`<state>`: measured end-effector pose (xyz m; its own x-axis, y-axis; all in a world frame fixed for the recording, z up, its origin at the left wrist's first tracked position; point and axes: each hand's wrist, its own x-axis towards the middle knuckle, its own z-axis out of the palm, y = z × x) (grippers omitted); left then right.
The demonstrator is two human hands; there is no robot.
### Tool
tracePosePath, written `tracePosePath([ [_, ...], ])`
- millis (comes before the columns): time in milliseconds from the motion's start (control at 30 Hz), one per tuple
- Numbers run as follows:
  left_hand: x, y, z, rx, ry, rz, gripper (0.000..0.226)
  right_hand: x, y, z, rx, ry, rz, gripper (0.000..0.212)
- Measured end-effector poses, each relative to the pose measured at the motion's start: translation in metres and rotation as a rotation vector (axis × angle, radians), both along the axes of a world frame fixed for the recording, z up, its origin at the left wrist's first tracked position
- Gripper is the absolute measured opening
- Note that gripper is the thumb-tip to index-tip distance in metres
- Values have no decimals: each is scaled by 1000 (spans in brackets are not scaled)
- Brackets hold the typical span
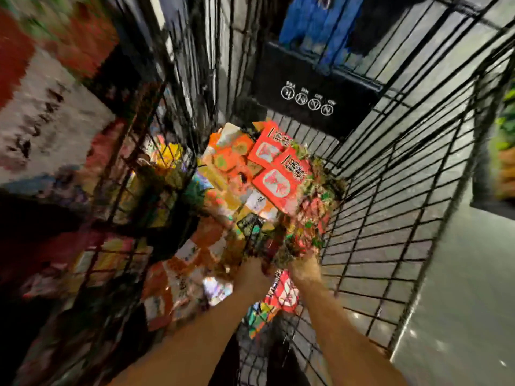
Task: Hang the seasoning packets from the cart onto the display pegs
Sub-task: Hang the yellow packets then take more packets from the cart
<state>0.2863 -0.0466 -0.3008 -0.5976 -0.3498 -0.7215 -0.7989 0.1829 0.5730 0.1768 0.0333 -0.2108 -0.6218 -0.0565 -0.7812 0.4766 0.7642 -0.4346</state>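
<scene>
Fingers of the left hand (pixel 252 271) and of the right hand (pixel 303 267) are sunk into the heap of seasoning packets (pixel 245 174) at the near end of the cart (pixel 390 218), toward its right wall. Motion blur and the packets themselves cover them, so whether they are spread, curled or already gripping a packet cannot be told. The hands lie just beside each other, with a red packet (pixel 284 292) showing beneath and between the wrists. Step in hand, as judged: the pick-up from the cart; no hanging is under way.

Left: a wire display rack (pixel 131 190) carries smeared, coloured packets; its pegs cannot be made out singly. Centre: the heap covers the cart bottom from near end to far end, with two red packets bearing white marks (pixel 274 185) uppermost toward the far end. Far end: a black panel (pixel 312 87) with four white round symbols. Right: the cart's wire wall, then grey floor (pixel 459 288).

Next move, as judged: secure one packet or a small bundle near its top edge, lift it free without dragging its neighbours, and carry it left to the rack. The hang holes are not visible here and would need finding first. Packet print is mostly illegible; both forearms are cut off by the lower frame edge.
</scene>
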Motion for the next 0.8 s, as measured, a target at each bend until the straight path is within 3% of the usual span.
tracePosePath([
  [100,-5,-5,23,-36,48,-75,24,-5,-2,11,139,301,219,44],
  [233,-13,-45,52,-108,115,-272,12,-23,-13,20,281,587,900,79],
  [300,-23,-73,75,-224,157,-453,24,-35,-25,31,326,561,1206,82],
  [367,-37,-101,104,-254,239,-566,22,-47,-33,33,349,394,1337,68],
  [500,-73,-135,138,-117,490,-591,16,-54,-27,39,196,190,1026,34],
  [567,-98,-146,125,-7,504,-351,15,-59,-21,42,212,171,858,29],
  [600,-112,-150,114,43,498,-126,15,-60,-16,43,247,169,769,25],
  [700,-144,-145,87,106,298,451,22,-55,3,48,286,211,476,16],
  [800,-150,-108,68,506,-62,566,12,-43,14,60,276,300,270,19],
])
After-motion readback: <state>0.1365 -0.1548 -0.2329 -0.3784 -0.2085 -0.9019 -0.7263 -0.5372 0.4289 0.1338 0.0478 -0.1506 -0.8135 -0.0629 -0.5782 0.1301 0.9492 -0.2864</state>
